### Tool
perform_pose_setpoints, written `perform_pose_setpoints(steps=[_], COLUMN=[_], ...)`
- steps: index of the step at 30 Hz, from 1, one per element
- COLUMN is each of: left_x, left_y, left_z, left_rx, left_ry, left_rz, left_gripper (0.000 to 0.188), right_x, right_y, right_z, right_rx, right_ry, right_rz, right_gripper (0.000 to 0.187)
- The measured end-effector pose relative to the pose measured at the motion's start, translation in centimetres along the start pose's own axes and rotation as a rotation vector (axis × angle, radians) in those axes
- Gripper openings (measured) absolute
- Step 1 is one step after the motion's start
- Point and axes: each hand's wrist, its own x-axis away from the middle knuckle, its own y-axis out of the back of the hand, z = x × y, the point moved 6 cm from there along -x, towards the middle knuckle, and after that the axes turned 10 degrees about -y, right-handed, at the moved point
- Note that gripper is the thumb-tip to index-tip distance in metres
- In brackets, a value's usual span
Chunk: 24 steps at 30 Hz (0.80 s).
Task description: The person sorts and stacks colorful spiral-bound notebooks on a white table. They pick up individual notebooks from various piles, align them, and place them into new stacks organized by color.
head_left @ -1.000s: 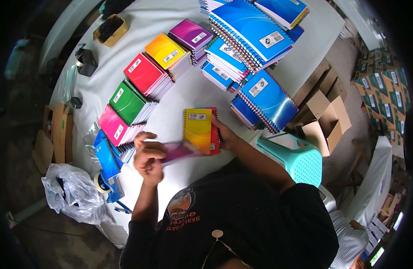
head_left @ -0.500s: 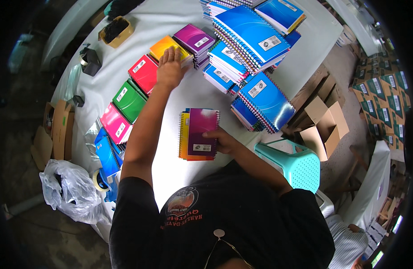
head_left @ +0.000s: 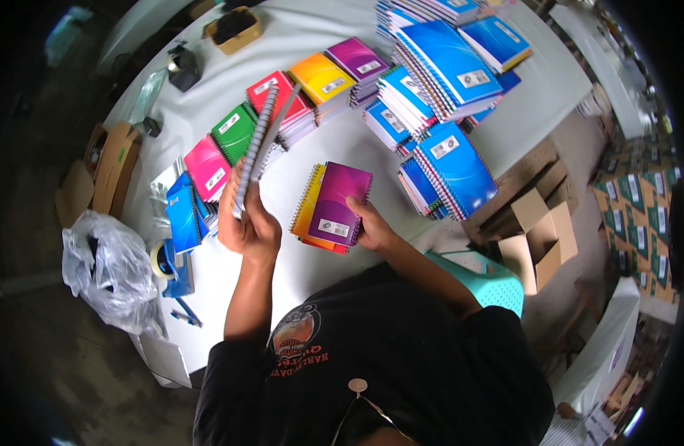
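My left hand (head_left: pixel 249 229) grips a spiral notebook (head_left: pixel 257 141) standing on edge, its wire coil showing and its cover colour hidden. My right hand (head_left: pixel 371 227) is closed on a small bundle of spiral notebooks, thumb on the purple notebook (head_left: pixel 342 197) on top. A yellow notebook (head_left: pixel 306 208) and a red edge stick out beneath it. Beyond my left hand curves a row of notebook stacks: purple (head_left: pixel 359 58), yellow (head_left: pixel 322 76), red (head_left: pixel 281 88), green (head_left: pixel 236 128), pink (head_left: pixel 206 165) and blue (head_left: pixel 181 223).
Larger blue notebooks (head_left: pixel 446 67) are piled at the far right of the white-covered table (head_left: pixel 342 134). A turquoise stool (head_left: pixel 490 279) and an open carton (head_left: pixel 539 245) stand at the right. At the left are a plastic bag (head_left: pixel 108 267), a tape roll (head_left: pixel 161 260) and pens (head_left: pixel 186 314).
My left hand has left the yellow stack and come back toward me, with a notebook now raised in it. My right hand still holds its bundle, now tilted slightly.
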Motion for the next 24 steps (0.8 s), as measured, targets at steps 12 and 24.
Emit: perform_pose_setpoints(steps=[12,24], left_x=[-4.4,1.3], left_y=[0.2,-19.4], left_z=[-4.0,7.1], left_rx=[-0.084,-0.07], left_ry=[-0.454,0.091], left_rz=[0.185,0.731], left_gripper=[0.018,0.025], right_x=[0.8,2.8], right_y=[-0.4,1.7], right_z=[-1.5,-1.5], right_rx=[0.097,0.089], right_ry=[-0.214,-0.173], right_rz=[-0.001,-0.112], right_gripper=[0.051,0.048])
